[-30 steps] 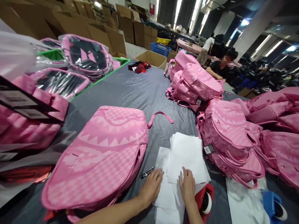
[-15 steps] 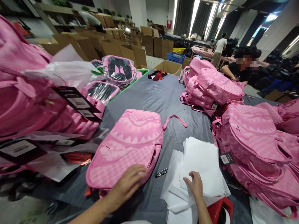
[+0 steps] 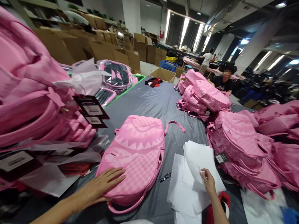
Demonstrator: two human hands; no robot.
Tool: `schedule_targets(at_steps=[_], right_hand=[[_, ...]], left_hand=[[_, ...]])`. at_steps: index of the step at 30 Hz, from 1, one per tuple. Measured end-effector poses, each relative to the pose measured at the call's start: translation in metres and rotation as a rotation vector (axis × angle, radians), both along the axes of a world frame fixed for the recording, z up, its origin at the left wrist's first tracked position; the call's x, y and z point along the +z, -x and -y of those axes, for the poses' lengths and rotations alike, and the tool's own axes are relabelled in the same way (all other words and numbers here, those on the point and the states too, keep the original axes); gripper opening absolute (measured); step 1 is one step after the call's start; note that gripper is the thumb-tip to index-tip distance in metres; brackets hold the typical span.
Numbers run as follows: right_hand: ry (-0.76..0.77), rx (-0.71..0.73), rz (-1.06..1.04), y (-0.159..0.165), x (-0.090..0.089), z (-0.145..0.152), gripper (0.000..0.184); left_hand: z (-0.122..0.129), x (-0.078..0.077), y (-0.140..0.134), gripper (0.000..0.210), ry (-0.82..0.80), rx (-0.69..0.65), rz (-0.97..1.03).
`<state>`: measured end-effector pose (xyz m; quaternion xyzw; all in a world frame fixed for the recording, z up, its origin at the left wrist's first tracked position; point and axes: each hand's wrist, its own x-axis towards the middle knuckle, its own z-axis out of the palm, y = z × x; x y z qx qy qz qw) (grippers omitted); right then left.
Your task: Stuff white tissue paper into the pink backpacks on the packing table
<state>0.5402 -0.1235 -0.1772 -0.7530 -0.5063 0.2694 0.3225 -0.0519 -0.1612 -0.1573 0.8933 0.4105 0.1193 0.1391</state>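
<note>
Contact recorded at both hands. Left hand (image 3: 107, 181) rests palm down, fingers loosely spread and gripping nothing, on the lower left part of the pink backpack (image 3: 137, 155). Right hand (image 3: 208, 181) pinches the raised edge of a thin white sheet (image 3: 193, 160) above the paper stack (image 3: 185, 189). The backpack lies patterned face up on the dark table cover (image 3: 149, 101), extending ahead and rightward from the left hand, the nearer of the two; its long axis runs away from the wearer, leaning slightly right. Between backpack and stack: a small black tool (image 3: 165, 177), type undetermined. Right of the stack: heaped pink backpacks (image 3: 235, 137).
</note>
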Motion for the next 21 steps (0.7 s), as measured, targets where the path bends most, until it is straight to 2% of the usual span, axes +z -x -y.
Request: schedule_targets(at_steps=[3, 5, 7, 8, 10, 13, 15, 16, 18, 21], right_hand=[[-0.028, -0.077, 0.065, -0.002, 0.025, 0.010, 0.074], [-0.065, -0.129, 0.107, 0.006, 0.040, 0.020, 0.073], [-0.087, -0.158, 0.148, 0.025, 0.054, 0.032, 0.069], [-0.084, -0.150, 0.168, 0.041, 0.061, 0.039, 0.065], [-0.068, -0.076, 0.186, 0.083, 0.073, 0.054, 0.058], [-0.028, 0.122, 0.076, 0.165, 0.088, 0.075, 0.046], [0.026, 0.249, -0.081, 0.220, 0.091, 0.080, 0.039], [0.048, 0.298, -0.146, 0.246, 0.090, 0.078, 0.036], [0.045, 0.364, -0.178, 0.291, 0.083, 0.059, 0.031], [-0.049, 0.454, 0.006, 0.344, 0.063, 0.006, 0.031]], left_hand=[[-0.015, -0.013, 0.018, 0.082, 0.029, -0.194, 0.030], [-0.019, -0.023, 0.023, 0.071, -0.046, -0.247, 0.095], [-0.023, -0.023, 0.018, 0.051, -0.170, -0.191, 0.204], [-0.026, -0.016, 0.011, 0.042, -0.212, -0.121, 0.258], [-0.040, 0.015, -0.009, 0.033, -0.226, 0.081, 0.345], [-0.077, 0.088, -0.043, 0.045, -0.030, 0.373, 0.320], [-0.102, 0.131, -0.059, 0.046, 0.066, 0.437, 0.375], [-0.110, 0.146, -0.065, 0.045, 0.132, 0.395, 0.403], [-0.119, 0.164, -0.072, 0.043, 0.225, 0.297, 0.430], [-0.120, 0.166, -0.076, 0.043, 0.269, 0.215, 0.446]])
